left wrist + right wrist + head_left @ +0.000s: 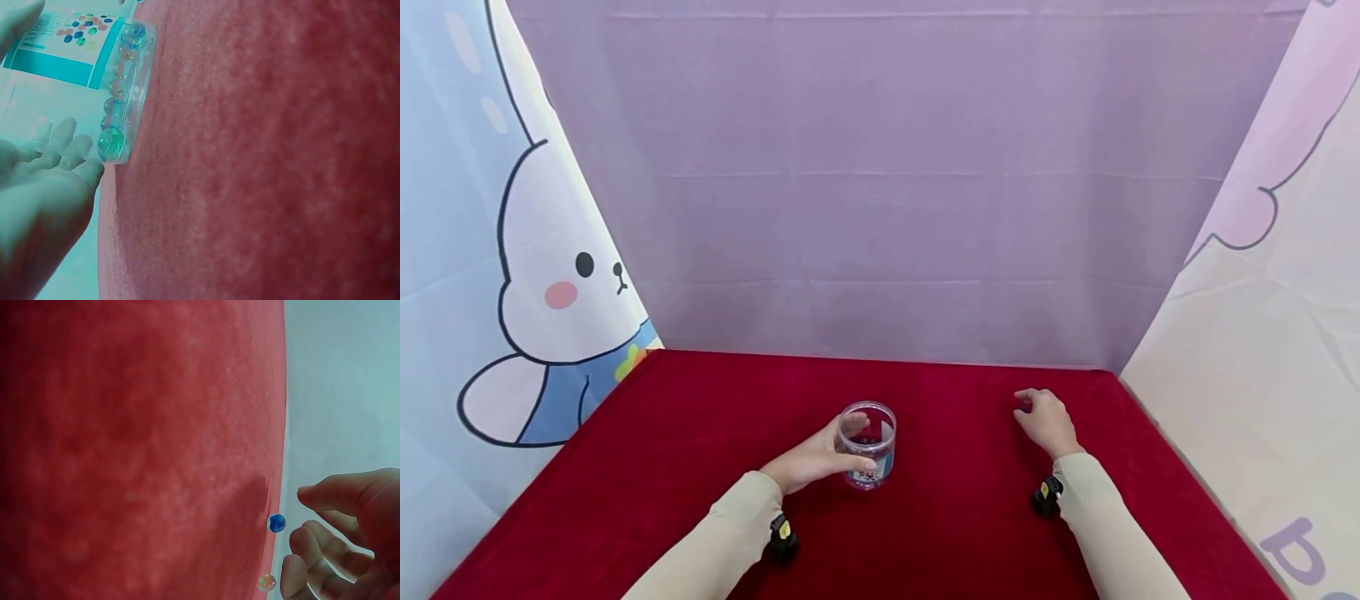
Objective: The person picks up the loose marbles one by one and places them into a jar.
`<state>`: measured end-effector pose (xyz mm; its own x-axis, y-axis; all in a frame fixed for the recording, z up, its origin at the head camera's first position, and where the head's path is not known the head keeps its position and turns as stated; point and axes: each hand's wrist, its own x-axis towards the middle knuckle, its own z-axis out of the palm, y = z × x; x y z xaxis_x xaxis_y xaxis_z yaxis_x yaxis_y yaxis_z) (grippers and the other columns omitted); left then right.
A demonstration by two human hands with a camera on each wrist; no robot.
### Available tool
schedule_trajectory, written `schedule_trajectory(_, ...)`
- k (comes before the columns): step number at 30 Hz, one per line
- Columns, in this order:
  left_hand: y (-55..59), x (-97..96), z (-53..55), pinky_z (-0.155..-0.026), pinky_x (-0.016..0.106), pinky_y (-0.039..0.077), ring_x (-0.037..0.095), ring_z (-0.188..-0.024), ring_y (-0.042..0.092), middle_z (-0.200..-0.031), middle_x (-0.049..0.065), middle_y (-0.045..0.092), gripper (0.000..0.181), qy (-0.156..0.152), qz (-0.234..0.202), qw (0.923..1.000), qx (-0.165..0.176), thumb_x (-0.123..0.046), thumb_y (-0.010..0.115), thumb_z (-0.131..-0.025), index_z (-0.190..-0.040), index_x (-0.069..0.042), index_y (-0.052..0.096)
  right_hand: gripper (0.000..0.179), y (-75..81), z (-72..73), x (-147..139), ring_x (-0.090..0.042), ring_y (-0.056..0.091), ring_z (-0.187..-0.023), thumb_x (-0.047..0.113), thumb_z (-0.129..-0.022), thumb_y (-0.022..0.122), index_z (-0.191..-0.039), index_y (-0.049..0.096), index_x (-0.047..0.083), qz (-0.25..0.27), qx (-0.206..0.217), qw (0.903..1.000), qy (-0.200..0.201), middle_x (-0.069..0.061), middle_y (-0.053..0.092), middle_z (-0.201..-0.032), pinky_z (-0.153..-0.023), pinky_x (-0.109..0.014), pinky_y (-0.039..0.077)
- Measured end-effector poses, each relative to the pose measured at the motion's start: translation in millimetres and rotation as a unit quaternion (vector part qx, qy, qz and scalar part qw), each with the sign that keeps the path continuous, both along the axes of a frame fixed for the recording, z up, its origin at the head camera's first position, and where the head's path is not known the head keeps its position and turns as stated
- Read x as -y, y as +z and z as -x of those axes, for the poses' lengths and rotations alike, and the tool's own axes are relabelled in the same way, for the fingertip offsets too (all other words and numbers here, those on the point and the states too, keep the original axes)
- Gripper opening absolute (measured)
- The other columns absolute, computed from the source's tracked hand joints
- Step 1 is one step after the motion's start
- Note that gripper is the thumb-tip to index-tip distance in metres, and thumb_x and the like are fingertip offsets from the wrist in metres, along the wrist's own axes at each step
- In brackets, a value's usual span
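Note:
A clear plastic jar [886,460] stands upright and lidless on the red cloth. My left hand [816,458] holds it, thumb on the near side and fingers round the far side. Several glass marbles [111,144] lie along the jar's bottom in the left wrist view, below a printed label [53,65]. Over to the right, my right hand [1048,423] hovers low with bent fingers, thumb apart from the others. Close to its fingertips, a blue marble [276,523] and a clear, orange-tinted marble [267,582] rest on the cloth, neither visibly gripped.
Red cloth [955,517] covers the table. A purple curtain [910,192] hangs behind its back edge. Printed fabric with a rabbit [561,242] borders the left, and a pale printed sheet [1262,358] borders the right.

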<state>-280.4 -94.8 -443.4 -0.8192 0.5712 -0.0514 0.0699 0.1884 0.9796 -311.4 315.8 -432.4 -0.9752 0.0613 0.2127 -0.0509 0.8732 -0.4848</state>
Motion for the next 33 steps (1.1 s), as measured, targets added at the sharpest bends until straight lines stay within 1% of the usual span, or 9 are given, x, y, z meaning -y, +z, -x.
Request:
schedule_trajectory(6,0.0,-0.4,0.6,-0.108,0.052,0.038,0.033,-0.143,0.03,-0.159,0.008,0.032,0.089,0.001,0.0,1.0,0.0,-0.028,0.079,-0.088,-0.156,-0.006,0.025,0.036,-2.1,4.7,-5.3,-0.043,0.056,-0.111,0.007,-0.092,0.066,-0.126,0.064,-0.005,-0.002,0.019,0.9998,-0.005,-0.028,0.057,-0.123,-0.09,-0.057,0.048)
schedule_trajectory(15,-0.2,-0.8,1.3,-0.108,0.052,0.039,0.034,-0.142,0.031,-0.158,0.01,0.032,0.089,0.001,-0.001,1.0,0.002,-0.028,0.079,-0.088,-0.155,-0.006,0.026,0.035,-1.7,8.5,-9.5,-0.047,0.053,-0.117,0.008,-0.096,0.062,-0.127,0.063,-0.006,-0.021,0.063,0.9978,0.001,-0.03,0.056,-0.128,-0.093,-0.06,0.047)
schedule_trajectory(23,-0.1,-0.9,0.6,-0.106,0.05,0.042,0.034,-0.14,0.033,-0.158,0.01,0.033,0.087,0.0,-0.003,1.0,0.001,-0.028,0.079,-0.088,-0.155,-0.007,0.027,0.036,-3.6,9.7,-13.2,-0.048,0.053,-0.119,0.008,-0.095,0.062,-0.13,0.064,-0.002,-0.036,0.076,0.9964,0.007,-0.029,0.057,-0.133,-0.092,-0.06,0.047)
schedule_trajectory(27,-1.0,0.0,1.5,-0.106,0.051,0.041,0.034,-0.141,0.032,-0.158,0.01,0.032,0.088,0.0,-0.002,1.0,0.002,-0.029,0.079,-0.088,-0.155,-0.007,0.026,0.034,-3.9,9.7,-13.1,-0.045,0.057,-0.114,0.006,-0.093,0.064,-0.126,0.067,-0.001,-0.029,0.078,0.9965,0.01,-0.028,0.061,-0.126,-0.089,-0.059,0.049)
schedule_trajectory(33,-1.8,0.2,1.6,-0.106,0.05,0.042,0.034,-0.142,0.031,-0.158,0.01,0.031,0.087,-0.003,-0.004,1.0,0.003,-0.028,0.079,-0.089,-0.155,-0.008,0.027,0.025,-3.6,9.0,-13.0,-0.036,0.061,-0.099,0.005,-0.092,0.064,-0.115,0.071,0.001,-0.014,0.083,0.9964,0.002,-0.022,0.065,-0.111,-0.083,-0.054,0.051)
